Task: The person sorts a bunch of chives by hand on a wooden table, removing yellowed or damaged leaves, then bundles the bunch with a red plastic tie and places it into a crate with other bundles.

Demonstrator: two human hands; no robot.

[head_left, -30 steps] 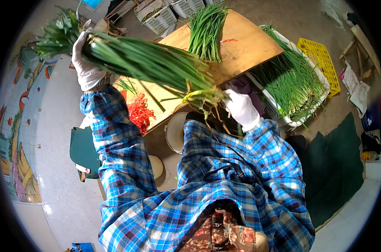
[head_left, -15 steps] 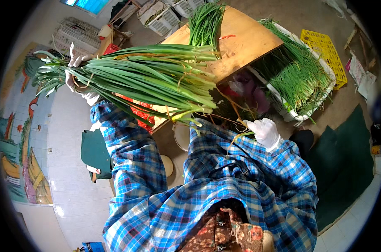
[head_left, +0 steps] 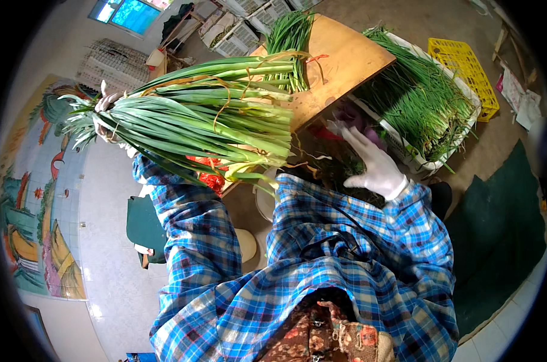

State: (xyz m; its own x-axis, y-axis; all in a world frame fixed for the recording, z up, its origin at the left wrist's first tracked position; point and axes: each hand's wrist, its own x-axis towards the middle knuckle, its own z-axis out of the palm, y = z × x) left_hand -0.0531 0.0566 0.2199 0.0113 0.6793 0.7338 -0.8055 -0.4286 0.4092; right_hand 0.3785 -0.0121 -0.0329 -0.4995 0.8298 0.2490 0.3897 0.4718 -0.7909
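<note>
My left hand, in a white glove, is closed around the leaf end of a big bunch of garlic chives. The bunch lies sideways in the air, its pale stem ends toward the right and partly over the wooden table. Several dry, yellow-brown leaves hang loose across it. White-gloved too, my right hand is open with fingers spread and nothing in it, apart from the bunch. Beneath it are dark green trimmings, partly hidden.
A tied bundle of chives lies on the wooden table beside a red tie. Right of it stands a white crate heaped with chives, then a yellow crate. Red ties lie near my left sleeve. Green cloth covers floor at right.
My right hand has let go of the dry yellow leaves it held and opened, its fingers now pointing up and away. The bunch in my left hand has shifted slightly left in view.
</note>
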